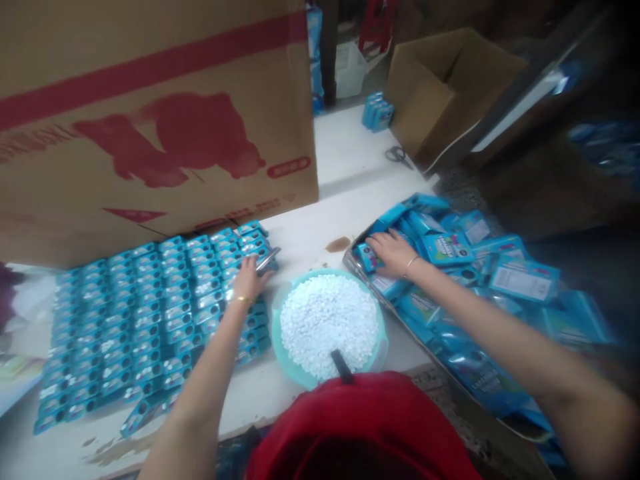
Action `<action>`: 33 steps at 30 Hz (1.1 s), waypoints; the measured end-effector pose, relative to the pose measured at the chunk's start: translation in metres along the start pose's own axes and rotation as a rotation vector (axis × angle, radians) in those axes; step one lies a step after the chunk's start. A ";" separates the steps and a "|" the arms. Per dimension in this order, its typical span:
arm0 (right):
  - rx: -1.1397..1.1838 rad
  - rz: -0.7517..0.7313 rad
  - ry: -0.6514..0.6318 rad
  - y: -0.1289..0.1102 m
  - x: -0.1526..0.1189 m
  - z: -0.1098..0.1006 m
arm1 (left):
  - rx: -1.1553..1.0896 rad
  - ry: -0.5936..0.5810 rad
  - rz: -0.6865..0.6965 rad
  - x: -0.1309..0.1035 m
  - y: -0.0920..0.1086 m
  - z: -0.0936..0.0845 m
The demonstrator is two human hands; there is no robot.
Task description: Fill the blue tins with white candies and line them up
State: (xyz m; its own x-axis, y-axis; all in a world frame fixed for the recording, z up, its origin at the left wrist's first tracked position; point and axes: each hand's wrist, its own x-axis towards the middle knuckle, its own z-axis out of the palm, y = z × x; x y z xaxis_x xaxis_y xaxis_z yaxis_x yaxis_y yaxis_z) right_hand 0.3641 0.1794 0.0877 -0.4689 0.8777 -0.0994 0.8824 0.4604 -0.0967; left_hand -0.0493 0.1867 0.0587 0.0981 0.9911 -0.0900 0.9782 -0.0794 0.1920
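Note:
My left hand (251, 279) is closed on a thin metallic tool (268, 259), over the right edge of many small blue boxes (175, 300) standing in rows on the white table. My right hand (393, 253) reaches into a carton (430, 353) heaped with blue packages (447, 248), its fingers on a small blue box (367, 257). Between my arms sits a turquoise bowl (281, 353) full of small white pieces (330, 320), with a dark handle (342, 367) at its near side.
A big cardboard box (210, 73) with red print stands behind the rows. Scissors (398, 156) and a few blue boxes (377, 112) lie at the table's far end, beside an open carton (445, 87). Brown stains mark the white table (350, 193).

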 end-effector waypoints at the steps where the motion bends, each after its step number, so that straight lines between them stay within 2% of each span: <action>1: 0.042 0.020 0.079 0.000 -0.010 -0.007 | -0.082 0.021 0.039 -0.012 0.005 -0.002; 3: 0.192 0.065 0.246 -0.009 -0.036 -0.023 | -0.236 -0.019 0.138 -0.045 0.015 -0.009; 5: 0.409 0.121 0.381 -0.028 -0.065 -0.036 | -0.323 -0.144 0.193 -0.088 0.024 -0.019; 7: 0.668 0.184 0.440 -0.053 -0.095 -0.041 | -0.320 -0.284 0.183 -0.134 0.032 -0.029; 10: 1.123 0.315 0.419 -0.089 -0.133 -0.028 | -0.212 -0.442 0.167 -0.194 0.045 -0.036; 13: 1.538 0.470 0.353 -0.114 -0.159 -0.001 | -0.094 -0.505 0.163 -0.227 0.064 -0.021; 16: 1.722 0.564 0.316 -0.124 -0.178 0.022 | -0.099 -0.460 0.092 -0.229 0.091 0.016; 20: 1.711 0.581 0.255 -0.129 -0.196 0.032 | -0.218 -0.334 0.048 -0.210 0.128 0.067; 23: 1.676 0.591 0.260 -0.135 -0.203 0.034 | -0.294 -0.263 0.043 -0.200 0.142 0.087; 25: 1.656 0.597 0.252 -0.140 -0.205 0.035 | -0.343 -0.230 0.048 -0.198 0.141 0.089; 28: 1.515 0.551 0.289 -0.147 -0.204 0.036 | -0.393 -0.201 0.067 -0.198 0.129 0.075; 33: 1.008 0.435 0.476 -0.149 -0.192 0.035 | -0.475 -0.154 0.221 -0.197 0.107 0.022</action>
State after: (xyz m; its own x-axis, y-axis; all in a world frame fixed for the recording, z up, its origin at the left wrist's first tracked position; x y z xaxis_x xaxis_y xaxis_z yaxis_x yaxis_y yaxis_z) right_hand 0.3213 -0.0628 0.0864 0.1103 0.9931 0.0397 0.4360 -0.0125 -0.8999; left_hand 0.0401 -0.0189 0.0757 0.3528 0.9263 -0.1321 0.7440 -0.1921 0.6400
